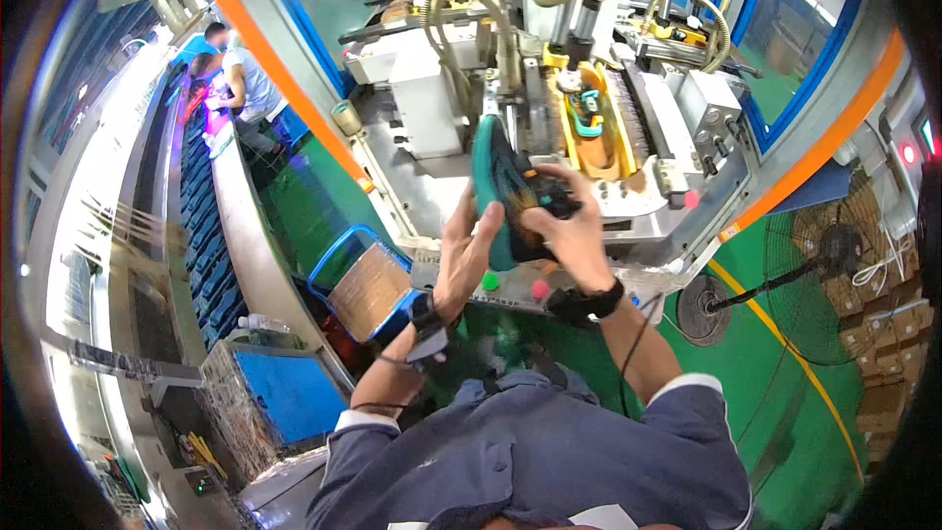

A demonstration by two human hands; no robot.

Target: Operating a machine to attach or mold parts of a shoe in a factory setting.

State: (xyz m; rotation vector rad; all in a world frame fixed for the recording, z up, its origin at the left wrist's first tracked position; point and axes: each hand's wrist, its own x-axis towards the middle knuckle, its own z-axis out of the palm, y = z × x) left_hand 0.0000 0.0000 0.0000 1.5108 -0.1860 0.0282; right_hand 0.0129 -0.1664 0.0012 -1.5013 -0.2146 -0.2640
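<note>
A dark sports shoe (502,172) with a teal sole is between my hands, toe pointing away from me and sole turned to the left. My left hand (467,253) grips it along the sole near the heel, thumb against the teal side. Around the collar and heel end, the fingers of my right hand (577,228) are closed on the upper. Just beyond, to the right, a yellow mould-shaped holder (626,132) in the machine has a teal and black piece (586,113) in it. Dark bands sit on both my wrists.
Green (491,281) and red (540,290) buttons line the machine's front edge. Orange-edged frame posts (285,64) flank it. To the left stand a blue-framed stool (368,285) and a conveyor (235,226) with dark items; two people are farther off. A fan (702,309) stands right.
</note>
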